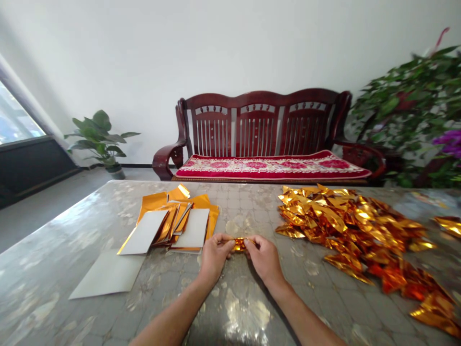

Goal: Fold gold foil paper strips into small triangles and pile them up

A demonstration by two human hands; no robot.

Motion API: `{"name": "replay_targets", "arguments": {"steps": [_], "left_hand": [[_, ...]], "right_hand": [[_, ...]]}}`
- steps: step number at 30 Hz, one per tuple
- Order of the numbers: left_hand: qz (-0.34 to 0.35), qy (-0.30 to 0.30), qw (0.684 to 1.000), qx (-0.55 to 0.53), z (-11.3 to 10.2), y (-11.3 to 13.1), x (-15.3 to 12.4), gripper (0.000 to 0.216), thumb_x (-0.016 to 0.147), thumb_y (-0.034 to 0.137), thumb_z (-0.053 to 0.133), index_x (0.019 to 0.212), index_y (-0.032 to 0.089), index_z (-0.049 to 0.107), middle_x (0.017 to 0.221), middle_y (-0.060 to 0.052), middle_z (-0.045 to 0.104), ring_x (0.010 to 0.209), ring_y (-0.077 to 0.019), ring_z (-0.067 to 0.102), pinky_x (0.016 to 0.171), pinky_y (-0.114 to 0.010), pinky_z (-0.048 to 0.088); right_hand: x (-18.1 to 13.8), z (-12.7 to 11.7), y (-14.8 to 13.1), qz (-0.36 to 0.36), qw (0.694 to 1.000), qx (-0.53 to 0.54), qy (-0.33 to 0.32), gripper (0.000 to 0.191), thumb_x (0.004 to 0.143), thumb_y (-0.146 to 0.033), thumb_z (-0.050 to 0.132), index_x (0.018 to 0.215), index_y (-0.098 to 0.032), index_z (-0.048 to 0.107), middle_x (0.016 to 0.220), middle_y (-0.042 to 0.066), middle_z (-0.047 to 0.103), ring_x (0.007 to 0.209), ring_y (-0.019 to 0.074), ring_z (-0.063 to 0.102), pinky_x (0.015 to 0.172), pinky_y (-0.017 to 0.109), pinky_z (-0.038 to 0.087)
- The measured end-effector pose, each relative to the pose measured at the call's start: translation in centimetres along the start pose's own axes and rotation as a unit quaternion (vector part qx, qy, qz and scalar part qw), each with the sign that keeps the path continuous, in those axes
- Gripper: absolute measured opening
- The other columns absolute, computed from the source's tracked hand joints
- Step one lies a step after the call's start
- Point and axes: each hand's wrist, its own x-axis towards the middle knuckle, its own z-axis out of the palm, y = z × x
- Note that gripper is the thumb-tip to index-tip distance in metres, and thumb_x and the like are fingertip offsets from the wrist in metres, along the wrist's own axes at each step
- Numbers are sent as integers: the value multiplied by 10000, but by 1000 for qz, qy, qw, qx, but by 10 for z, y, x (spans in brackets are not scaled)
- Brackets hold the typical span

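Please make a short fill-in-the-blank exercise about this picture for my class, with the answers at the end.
1. Counting the left hand and the right hand, the number holding the foil piece is ____.
2. The foil heap lies on the table to the person's right; the sheet pile lies to the ____.
3. Of blue, green and red, the seat mat's border is ____.
Missing words: two; left; red.

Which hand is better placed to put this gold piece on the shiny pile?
Probably the right hand: it pinches the gold piece and is nearer the shiny pile than the left hand.
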Motion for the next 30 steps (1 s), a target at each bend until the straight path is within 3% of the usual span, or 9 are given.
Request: {"name": "replay_targets", "arguments": {"steps": [7,21,30], "left_hand": [[-20,-15,998,-63,1,4,-2,311,626,390,773,718,140,612,499,39,589,409,-52,448,431,-154,307],[-28,-4,993,-117,3,4,-6,425,566,428,828,772,131,604,538,18,625,427,-73,533,420,-162,393],[-25,-4,992,-125,6,5,-7,433,560,412,836,809,136,613,548,39,606,424,-58,515,422,-154,380]], "right_hand": [[-2,2,0,5,1000,6,3,308,813,-440,532,739,-188,692,645,49,707,606,205,641,543,263,450],[-4,4,0,58,995,77,-24,328,786,-481,547,729,-185,678,500,6,632,449,178,601,449,245,447],[-7,5,3,38,995,88,-32,313,807,-454,519,763,-185,673,464,-10,595,421,168,574,440,241,431]]}}
